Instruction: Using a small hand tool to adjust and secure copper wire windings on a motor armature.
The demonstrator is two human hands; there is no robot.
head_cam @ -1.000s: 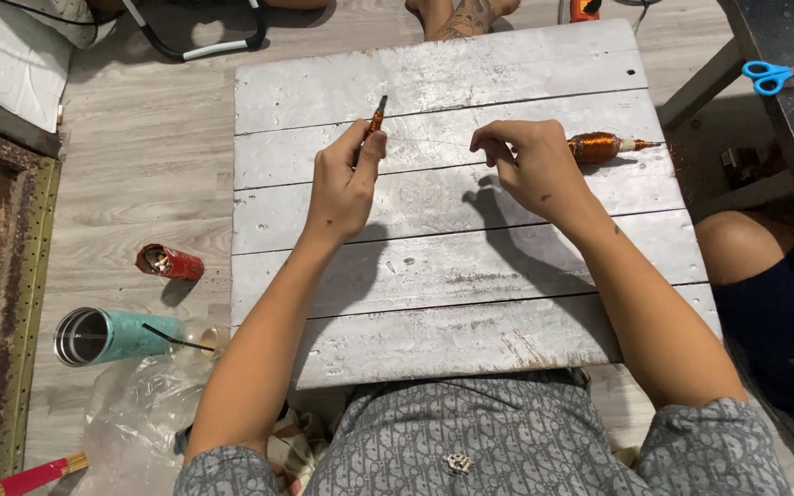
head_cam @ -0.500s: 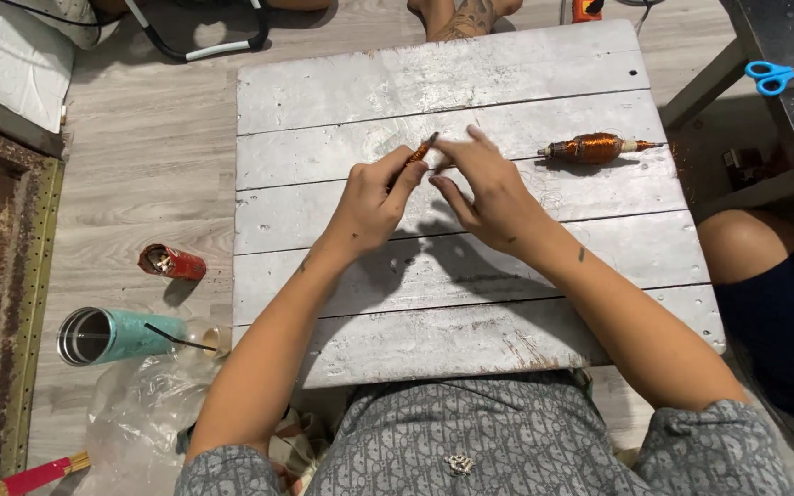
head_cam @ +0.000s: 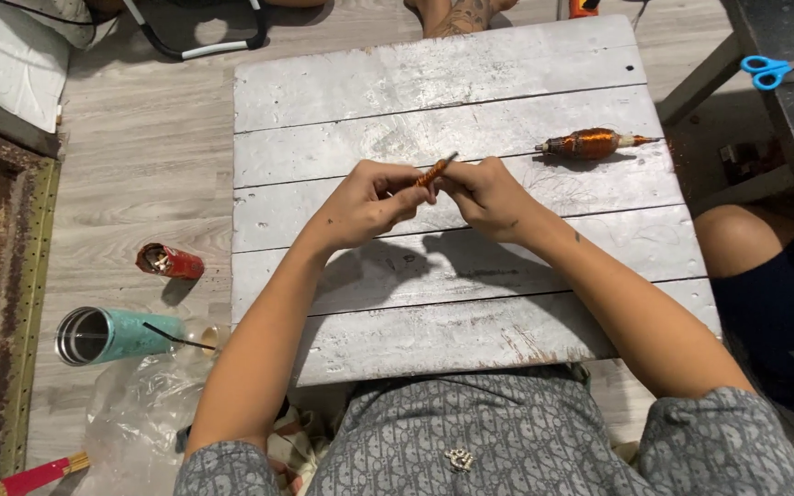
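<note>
Both of my hands meet over the middle of a grey plank table (head_cam: 507,64). My left hand (head_cam: 365,204) pinches a thin rod wrapped in copper wire (head_cam: 434,171), its dark tip pointing up and to the right. My right hand (head_cam: 486,195) has its fingers closed on the same rod from the right side. A copper-wound spindle (head_cam: 592,143) lies on the table beyond my right hand, apart from both hands.
On the floor at left lie a small red can (head_cam: 169,262), a teal tumbler on its side (head_cam: 107,334) and clear plastic wrap (head_cam: 135,413). Blue scissors (head_cam: 769,69) rest on a dark bench at right. Another person's leg (head_cam: 737,239) is beside the table.
My hands came together from apart. The left hand carried the rod toward the centre, and the right hand left the table surface near the spindle and closed on the rod.
</note>
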